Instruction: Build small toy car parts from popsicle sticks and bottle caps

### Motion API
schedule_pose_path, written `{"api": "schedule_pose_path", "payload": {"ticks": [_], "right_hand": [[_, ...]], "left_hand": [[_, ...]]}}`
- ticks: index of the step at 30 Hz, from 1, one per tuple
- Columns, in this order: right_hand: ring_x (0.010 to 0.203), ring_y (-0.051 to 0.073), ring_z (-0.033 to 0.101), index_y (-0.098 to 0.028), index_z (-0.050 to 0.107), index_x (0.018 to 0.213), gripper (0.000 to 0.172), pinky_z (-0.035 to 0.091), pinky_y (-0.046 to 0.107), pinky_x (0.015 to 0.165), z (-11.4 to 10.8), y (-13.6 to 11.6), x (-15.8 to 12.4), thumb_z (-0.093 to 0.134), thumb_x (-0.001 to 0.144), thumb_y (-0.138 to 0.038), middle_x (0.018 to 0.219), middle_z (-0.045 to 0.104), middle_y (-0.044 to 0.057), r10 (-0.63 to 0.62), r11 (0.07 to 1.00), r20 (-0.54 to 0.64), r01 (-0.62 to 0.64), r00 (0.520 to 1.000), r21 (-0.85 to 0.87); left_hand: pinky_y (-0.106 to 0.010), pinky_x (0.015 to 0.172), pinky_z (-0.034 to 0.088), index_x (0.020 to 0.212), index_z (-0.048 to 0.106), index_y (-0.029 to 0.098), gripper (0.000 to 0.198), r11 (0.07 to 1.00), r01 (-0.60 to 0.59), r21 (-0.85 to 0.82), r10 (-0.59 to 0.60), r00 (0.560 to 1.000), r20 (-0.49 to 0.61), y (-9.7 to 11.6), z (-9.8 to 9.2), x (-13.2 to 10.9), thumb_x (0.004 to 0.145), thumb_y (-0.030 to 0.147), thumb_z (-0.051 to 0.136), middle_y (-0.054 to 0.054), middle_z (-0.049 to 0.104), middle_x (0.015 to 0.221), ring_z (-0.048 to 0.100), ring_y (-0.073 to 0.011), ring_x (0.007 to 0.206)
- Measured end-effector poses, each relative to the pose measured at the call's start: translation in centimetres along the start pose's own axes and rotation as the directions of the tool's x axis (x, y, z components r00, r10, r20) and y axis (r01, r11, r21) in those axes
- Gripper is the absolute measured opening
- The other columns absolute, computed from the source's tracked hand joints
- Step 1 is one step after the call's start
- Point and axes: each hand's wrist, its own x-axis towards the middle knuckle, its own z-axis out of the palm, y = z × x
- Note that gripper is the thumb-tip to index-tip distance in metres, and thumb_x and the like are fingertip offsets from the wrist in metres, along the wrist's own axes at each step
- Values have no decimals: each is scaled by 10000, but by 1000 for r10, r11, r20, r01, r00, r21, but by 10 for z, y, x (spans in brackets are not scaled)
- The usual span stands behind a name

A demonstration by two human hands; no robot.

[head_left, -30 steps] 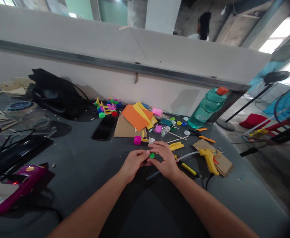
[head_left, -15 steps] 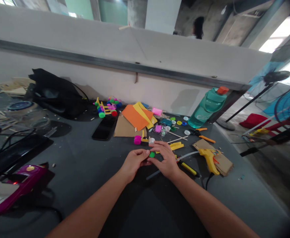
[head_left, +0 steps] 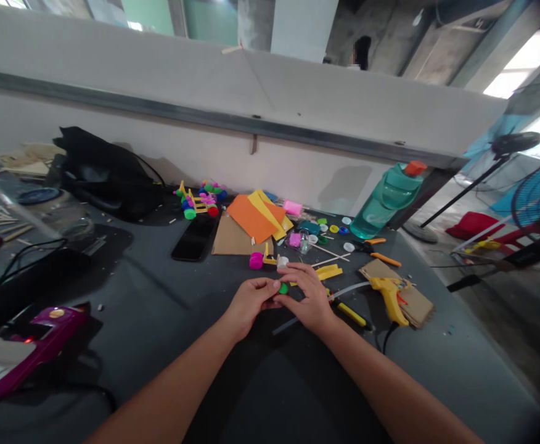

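Observation:
Both hands meet over the dark table (head_left: pixel 159 345). Between their fingertips is a small green cap (head_left: pixel 283 288). My left hand (head_left: pixel 251 305) pinches it from the left, thumb on top. My right hand (head_left: pixel 307 296) holds its right side with thumb and fingers curled round. Just beyond the fingers lies a small yellow stick frame (head_left: pixel 268 255) with a magenta cap (head_left: pixel 256 260) at its left and a white cap (head_left: pixel 282 262) at its right, partly hidden by the right fingers.
A yellow glue gun (head_left: pixel 390 299) rests on cardboard at the right, near orange-handled pliers (head_left: pixel 385 261) and a teal bottle (head_left: pixel 383 203). Orange sheets (head_left: pixel 251 219), a phone (head_left: pixel 193 237), finished-looking toy pieces (head_left: pixel 200 200) and a purple device (head_left: pixel 43 339) lie around.
Both hands and the green cap look unmoved. A pale, see-through stick has come into view at the far left edge, over the jar area, with a thin shadow on the table.

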Motion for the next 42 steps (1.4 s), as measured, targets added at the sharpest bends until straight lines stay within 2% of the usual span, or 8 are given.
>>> {"api": "schedule_pose_path", "payload": {"ticks": [2,5,10,16,23,29,36,42], "right_hand": [[1083,250,534,-248,619,968,262,427,454,929,0,0,0,700,721,-281,1038,669,54,-4,1000,21,4,1000,-5],[1081,236,535,-246,620,965,221,421,447,935,0,1,0,670,750,-243,1031,674,49,-22,1000,20,22,1000,-10],[1064,239,539,-241,609,889,180,426,452,921,2,2,-1,673,727,-199,1003,679,46,10,1000,0,-10,1000,-9],[1089,236,523,-244,605,967,258,418,451,936,2,1,-1,672,722,-203,1060,659,47,-10,1000,40,10,999,-17],[1066,233,543,-245,621,910,170,427,452,926,2,3,-1,655,749,-201,1006,682,40,-5,1000,6,5,1000,-19],[1092,236,526,-248,605,1006,284,418,454,940,2,1,-1,654,733,-190,1058,663,47,-11,1000,36,12,999,-19],[1081,235,535,-248,616,936,200,417,457,933,3,4,-2,644,746,-191,1028,673,45,0,1000,12,1,1000,-23],[1093,240,527,-246,615,976,266,418,460,935,3,1,-1,654,721,-178,1066,662,47,-7,999,43,8,999,-32]], "left_hand": [[-286,705,503,704,647,98,264,1000,0,-12,-1,1000,-14,0,0,0,683,352,719,-17,588,657,555,-99,633],[-302,700,509,729,660,101,285,1000,-2,-19,2,1000,-27,2,1,1,687,378,710,-17,590,666,551,-102,631],[-299,718,503,792,675,100,289,999,13,34,-14,999,33,2,2,-1,702,374,698,-42,621,741,572,-120,695],[-312,748,495,751,665,96,275,999,5,51,-7,999,36,0,0,0,716,368,688,-49,630,726,580,-124,698],[-310,713,503,805,671,100,294,999,6,35,-7,999,35,1,1,-1,721,382,678,-47,617,753,571,-127,706],[-302,726,493,739,652,93,260,999,2,41,-3,999,32,0,-1,0,713,349,692,-49,616,728,569,-120,692],[-293,713,498,778,664,96,278,999,9,46,-11,1000,29,2,2,-1,693,358,705,-44,608,751,563,-121,701],[-280,696,488,688,653,108,258,998,17,57,-16,1000,-11,2,2,-2,655,350,733,-25,606,668,557,-107,641]]}}
